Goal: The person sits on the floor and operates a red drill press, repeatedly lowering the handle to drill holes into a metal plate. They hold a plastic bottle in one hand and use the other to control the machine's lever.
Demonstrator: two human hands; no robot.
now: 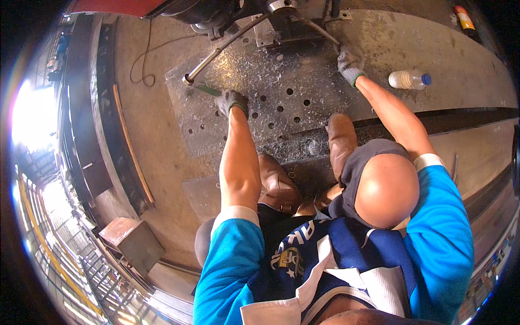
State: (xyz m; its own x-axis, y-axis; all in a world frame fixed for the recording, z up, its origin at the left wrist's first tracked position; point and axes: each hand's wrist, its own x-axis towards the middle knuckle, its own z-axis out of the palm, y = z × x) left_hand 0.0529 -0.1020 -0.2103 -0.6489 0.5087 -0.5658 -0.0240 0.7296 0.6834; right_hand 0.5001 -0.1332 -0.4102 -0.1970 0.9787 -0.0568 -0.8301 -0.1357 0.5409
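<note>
Both of my hands wear grey knitted work gloves. My left hand (233,102) is closed round a thin green, strip-like piece (208,90), whose kind I cannot make out. It hangs over a dark steel plate (189,111) with several drilled round holes and scattered metal shavings. Just beyond the green piece is the knobbed end of a long metal lever (225,50) from a drilling machine's hub (282,6). My right hand (351,60) is at the end of another lever (319,31) on the same hub, its fingers curled there. The machine's tip is hidden.
A clear bottle with a blue cap (410,80) lies right of my right hand. Farther off at the upper right is a red and yellow can (464,20). My brown boots (341,142) rest by the plate's near edge. A cable (145,67) curls on the left.
</note>
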